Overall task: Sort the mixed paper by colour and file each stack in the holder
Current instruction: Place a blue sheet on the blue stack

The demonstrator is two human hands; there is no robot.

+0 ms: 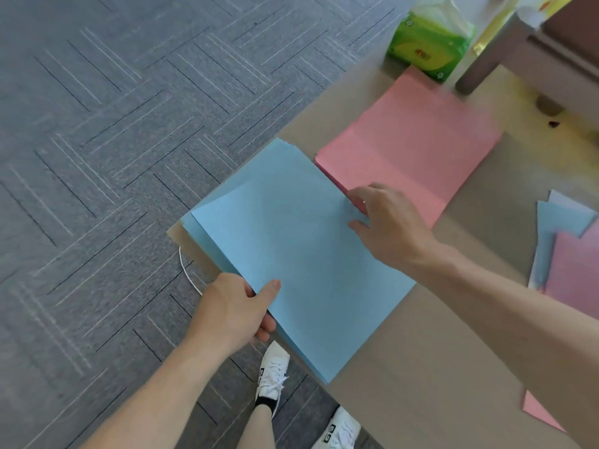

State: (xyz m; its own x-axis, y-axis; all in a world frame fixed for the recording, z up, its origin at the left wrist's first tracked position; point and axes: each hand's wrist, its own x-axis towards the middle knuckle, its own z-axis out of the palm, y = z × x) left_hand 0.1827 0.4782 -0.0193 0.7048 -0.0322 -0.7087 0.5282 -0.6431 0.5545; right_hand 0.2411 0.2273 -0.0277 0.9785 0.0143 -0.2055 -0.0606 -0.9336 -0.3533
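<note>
A stack of blue paper [291, 247] lies at the left corner of the table, overhanging its edge. My left hand [236, 309] grips the stack's near left edge, thumb on top and fingers underneath. My right hand [385, 225] holds the stack's right edge, thumb on the top sheet, which sits slightly askew. A stack of pink paper [418, 144] lies just behind the blue one. Mixed blue and pink sheets [564, 251] lie at the right edge of the view. No file holder is in view.
The beige table [405, 358] fills the right half. A green tissue pack [428, 50] stands at the back, beside a brown furniture leg [486, 56]. Grey carpet [113, 157] lies to the left, with a white cable [188, 273] and my white shoes [272, 374] below.
</note>
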